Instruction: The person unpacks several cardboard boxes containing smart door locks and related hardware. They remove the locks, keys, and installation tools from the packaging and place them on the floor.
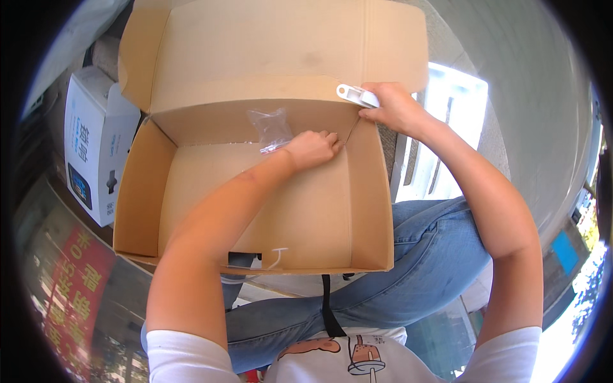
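An open brown cardboard box [254, 191] lies in front of me with its lid raised away from me. Inside it, my left hand [313, 151] reaches to the far right corner, fingers curled down near the floor of the box. Whether those fingers pinch anything is hidden. My right hand [392, 107] is at the top of that same corner and grips a small white plastic tool [357, 96] with a hole in its end. A clear zip-lock plastic bag [270, 127] leans on the box's far wall, just left of my left hand.
To the left stands a white printed carton [98, 148] bearing writing. A red sign [72, 297] with yellow characters is at the lower left. Right of the box is a bright white slotted panel [443, 139]. My jeans-clad leg [421, 253] lies close to the box's near right corner.
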`<state>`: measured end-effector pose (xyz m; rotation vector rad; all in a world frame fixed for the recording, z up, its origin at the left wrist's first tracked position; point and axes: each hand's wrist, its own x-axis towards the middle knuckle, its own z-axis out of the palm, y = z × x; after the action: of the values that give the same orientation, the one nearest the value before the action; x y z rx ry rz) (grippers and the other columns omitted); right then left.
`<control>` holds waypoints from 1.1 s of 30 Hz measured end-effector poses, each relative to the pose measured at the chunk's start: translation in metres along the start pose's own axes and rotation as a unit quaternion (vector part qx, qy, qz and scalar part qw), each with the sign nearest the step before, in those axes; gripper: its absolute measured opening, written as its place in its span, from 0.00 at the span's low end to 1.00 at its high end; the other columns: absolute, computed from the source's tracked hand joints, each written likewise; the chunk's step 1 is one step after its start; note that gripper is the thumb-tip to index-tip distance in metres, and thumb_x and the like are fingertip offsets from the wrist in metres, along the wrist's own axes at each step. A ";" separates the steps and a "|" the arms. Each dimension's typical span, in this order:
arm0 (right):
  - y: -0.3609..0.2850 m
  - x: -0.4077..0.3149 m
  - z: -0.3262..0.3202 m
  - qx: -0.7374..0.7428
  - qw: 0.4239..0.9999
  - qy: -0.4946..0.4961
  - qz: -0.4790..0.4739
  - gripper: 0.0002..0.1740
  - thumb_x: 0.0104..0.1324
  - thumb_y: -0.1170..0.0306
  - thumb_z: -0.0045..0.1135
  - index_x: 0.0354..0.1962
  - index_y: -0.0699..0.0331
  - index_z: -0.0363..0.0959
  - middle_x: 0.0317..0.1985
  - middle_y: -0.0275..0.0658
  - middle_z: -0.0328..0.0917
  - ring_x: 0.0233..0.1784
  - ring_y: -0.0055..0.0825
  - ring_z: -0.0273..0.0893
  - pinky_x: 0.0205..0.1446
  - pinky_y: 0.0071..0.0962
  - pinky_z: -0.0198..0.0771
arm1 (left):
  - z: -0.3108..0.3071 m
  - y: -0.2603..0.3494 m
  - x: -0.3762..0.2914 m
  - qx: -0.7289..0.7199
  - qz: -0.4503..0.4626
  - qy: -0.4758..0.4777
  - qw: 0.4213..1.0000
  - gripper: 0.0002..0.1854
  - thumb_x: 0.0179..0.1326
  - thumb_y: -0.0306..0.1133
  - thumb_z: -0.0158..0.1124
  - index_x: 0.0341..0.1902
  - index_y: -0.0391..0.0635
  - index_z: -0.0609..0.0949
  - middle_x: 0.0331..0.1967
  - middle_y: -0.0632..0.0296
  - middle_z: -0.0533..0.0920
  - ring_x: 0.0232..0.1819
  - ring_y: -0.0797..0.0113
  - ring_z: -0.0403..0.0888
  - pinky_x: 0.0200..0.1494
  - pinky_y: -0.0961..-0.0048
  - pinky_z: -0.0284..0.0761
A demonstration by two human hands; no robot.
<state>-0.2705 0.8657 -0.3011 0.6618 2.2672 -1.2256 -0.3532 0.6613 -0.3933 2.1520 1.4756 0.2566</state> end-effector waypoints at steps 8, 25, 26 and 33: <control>-0.005 -0.002 -0.011 -0.015 0.999 0.008 -0.029 0.10 0.52 0.72 0.58 0.32 0.66 0.71 0.28 0.49 0.75 0.36 0.45 0.74 0.40 0.37 0.68 | 0.001 0.009 0.009 0.094 0.062 -0.042 0.993 0.05 0.44 0.28 0.55 0.22 0.39 0.77 0.23 0.60 0.72 0.27 0.67 0.74 0.18 0.73 0.72; -0.026 -0.007 -0.016 0.018 0.999 0.028 -0.043 0.08 0.52 0.74 0.55 0.31 0.66 0.70 0.26 0.50 0.74 0.33 0.48 0.73 0.37 0.37 0.68 | -0.002 -0.005 0.003 -0.007 0.055 -0.015 0.998 0.05 0.48 0.28 0.56 0.27 0.39 0.75 0.26 0.60 0.71 0.31 0.68 0.73 0.28 0.74 0.74; -0.027 -0.006 -0.018 0.026 0.998 0.031 -0.051 0.08 0.52 0.74 0.55 0.31 0.67 0.70 0.25 0.50 0.74 0.32 0.47 0.73 0.37 0.36 0.68 | -0.005 -0.007 0.002 -0.060 0.037 -0.001 0.997 0.04 0.49 0.27 0.56 0.28 0.38 0.75 0.26 0.59 0.72 0.31 0.67 0.74 0.28 0.73 0.74; -0.065 0.001 0.002 0.063 0.993 -0.059 -0.086 0.09 0.52 0.76 0.55 0.32 0.68 0.70 0.27 0.49 0.74 0.32 0.40 0.73 0.38 0.32 0.67 | -0.185 -0.019 -0.079 -0.707 -0.303 -0.049 0.637 0.04 0.55 0.24 0.60 0.32 0.39 0.75 0.26 0.66 0.76 0.29 0.76 0.76 0.37 0.74 0.78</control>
<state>-0.3107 0.8329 -0.2614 0.4320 2.2000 -1.4594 -0.4792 0.6509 -0.2352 0.3535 1.0966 0.7090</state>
